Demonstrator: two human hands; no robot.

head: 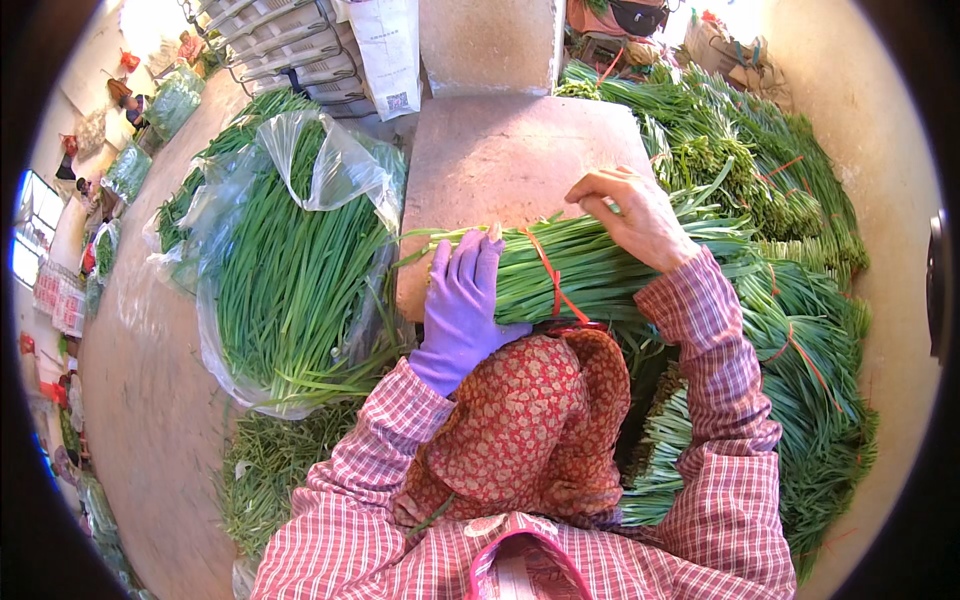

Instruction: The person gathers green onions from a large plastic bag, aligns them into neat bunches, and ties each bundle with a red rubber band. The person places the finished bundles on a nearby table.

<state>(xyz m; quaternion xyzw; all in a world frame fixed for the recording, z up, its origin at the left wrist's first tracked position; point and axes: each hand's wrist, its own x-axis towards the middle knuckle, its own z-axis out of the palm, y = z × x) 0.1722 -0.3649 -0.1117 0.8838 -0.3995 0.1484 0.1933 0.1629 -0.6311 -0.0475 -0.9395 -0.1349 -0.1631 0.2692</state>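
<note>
A bundle of garlic chives (600, 259) lies across the near part of a board (517, 157), with an orange-red tie (551, 266) around it. My left hand (465, 289), in a purple glove, spans the bundle's left end, fingers over the far side and thumb at the near side. One glove fingertip looks worn through. Bare and with curled fingers, my right hand (637, 217) is over the bundle's far edge, to the right of the tie. A bit of green shows by its thumb; whether the fingers pinch it is unclear.
Loose chives (300, 262) fill a clear plastic bag (217, 330) at left, above a heap of trimmings (281, 457). Tied chive bundles (802, 352) are piled along the right wall (892, 187). A pillar (491, 49) stands behind the board, beside a metal rack (281, 45).
</note>
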